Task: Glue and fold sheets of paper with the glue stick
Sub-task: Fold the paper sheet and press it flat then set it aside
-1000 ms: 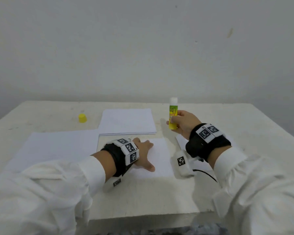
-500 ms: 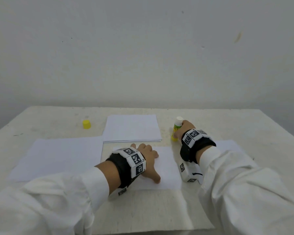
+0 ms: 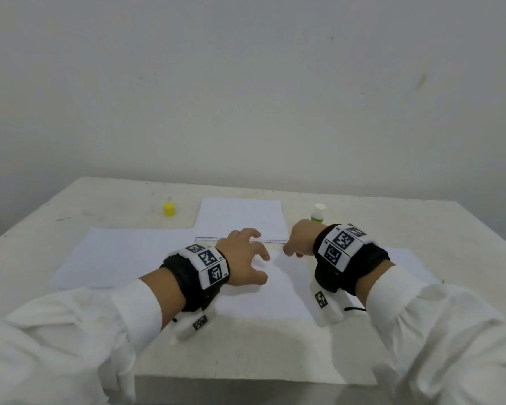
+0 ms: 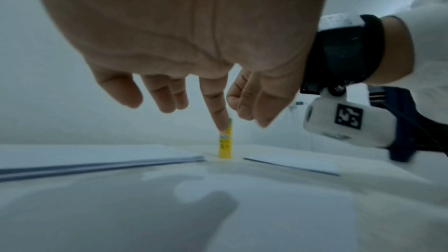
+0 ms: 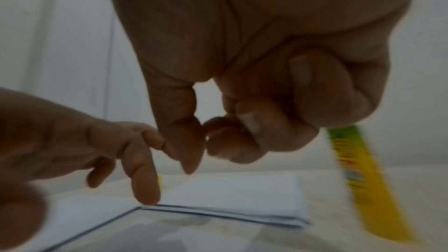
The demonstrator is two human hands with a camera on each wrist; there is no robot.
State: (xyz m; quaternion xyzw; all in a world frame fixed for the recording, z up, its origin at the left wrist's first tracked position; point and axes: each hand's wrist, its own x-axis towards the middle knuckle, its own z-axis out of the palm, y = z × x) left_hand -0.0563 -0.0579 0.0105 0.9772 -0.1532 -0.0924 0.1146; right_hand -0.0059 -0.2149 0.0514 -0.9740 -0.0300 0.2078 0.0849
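My left hand (image 3: pixel 243 260) hovers over the single sheet of paper (image 3: pixel 263 293) in front of me on the worktop (image 3: pixel 246 355), fingers (image 4: pixel 219 106) spread and relaxed, gripping nothing. My right hand (image 3: pixel 300 239) hangs just beside it above the sheet's far right corner, fingers (image 5: pixel 254 137) loosely curled with the thumb tip near the index tip, nothing held between them. The glue stick (image 3: pixel 317 214) stands upright and uncapped on the worktop just beyond my right hand, apart from it, beside the right edge of the stack of paper (image 3: pixel 240 219). Its yellow cap (image 3: pixel 169 209) sits well to the left of the stack. A larger sheet (image 3: pixel 123 255) lies flat at my left; another sheet (image 3: pixel 403 261) shows under my right wrist.
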